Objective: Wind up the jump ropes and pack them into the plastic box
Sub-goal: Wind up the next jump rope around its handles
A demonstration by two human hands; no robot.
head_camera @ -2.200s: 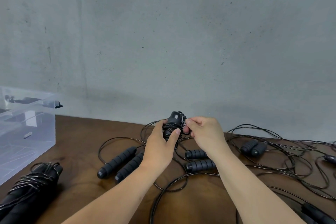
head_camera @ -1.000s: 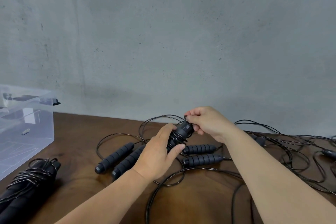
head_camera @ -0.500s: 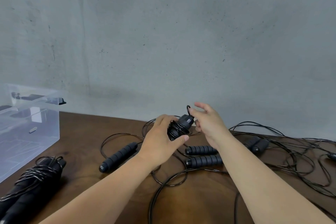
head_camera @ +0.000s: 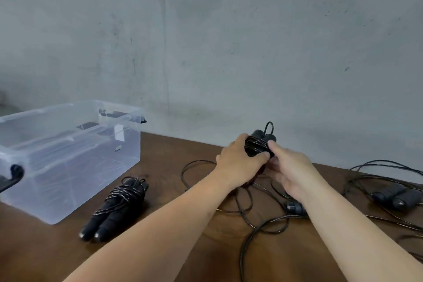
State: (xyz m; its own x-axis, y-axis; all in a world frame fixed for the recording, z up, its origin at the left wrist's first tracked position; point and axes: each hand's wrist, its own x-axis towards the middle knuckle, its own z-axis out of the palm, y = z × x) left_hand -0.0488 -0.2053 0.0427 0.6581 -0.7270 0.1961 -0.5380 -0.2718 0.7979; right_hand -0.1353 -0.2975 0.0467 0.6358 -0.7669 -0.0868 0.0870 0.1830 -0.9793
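Brown table [head_camera: 174, 256] against a grey concrete wall.
Both hands' grips clasp one wound jump rope [head_camera: 259, 143]: left hand [head_camera: 240, 165], right hand [head_camera: 290, 171]; plastic box [head_camera: 68, 174] at the left edge.

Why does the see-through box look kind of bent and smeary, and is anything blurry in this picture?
Head view: the wide-angle lens bows the plastic box near the left edge; soft, even light puts pale reflections on its walls. The forearms at the bottom and the unwound handles at the right are soft, while the wound rope beside the box is sharper.
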